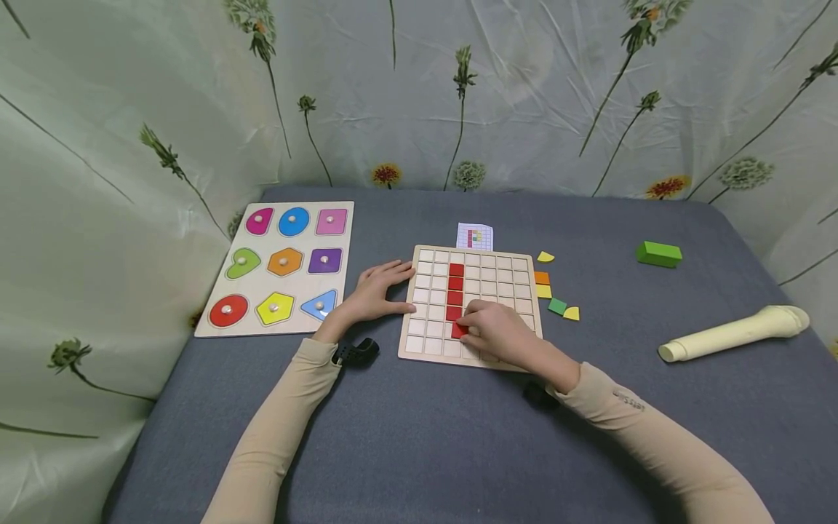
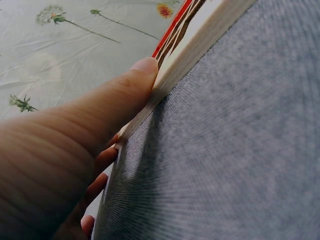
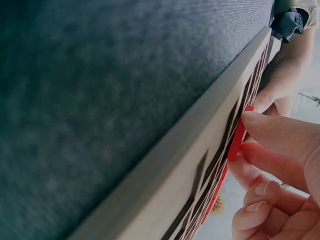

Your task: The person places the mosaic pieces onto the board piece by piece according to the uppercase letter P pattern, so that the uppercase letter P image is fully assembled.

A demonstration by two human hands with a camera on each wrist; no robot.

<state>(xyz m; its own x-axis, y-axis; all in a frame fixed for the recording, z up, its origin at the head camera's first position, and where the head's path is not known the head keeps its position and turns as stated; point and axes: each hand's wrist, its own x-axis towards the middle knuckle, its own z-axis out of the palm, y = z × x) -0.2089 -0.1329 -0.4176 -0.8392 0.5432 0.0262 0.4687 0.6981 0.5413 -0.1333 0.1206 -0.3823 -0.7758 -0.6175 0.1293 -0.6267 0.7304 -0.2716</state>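
A wooden grid board with white squares lies in front of the person, and several red square tiles fill part of one column. My right hand pinches a red tile between thumb and fingers, tilted low over the board just below that column. At the board's left edge rests my left hand, its fingers extended and spread. The thumb presses the rim there in the left wrist view. Behind the board's top edge lies a small pattern card with a printed coloured grid.
Right of the board lie loose pieces: an orange tile, a green tile and several yellow ones. A shape puzzle board with knobbed pieces is at left. Farther right are a green block and a cream microphone-shaped object.
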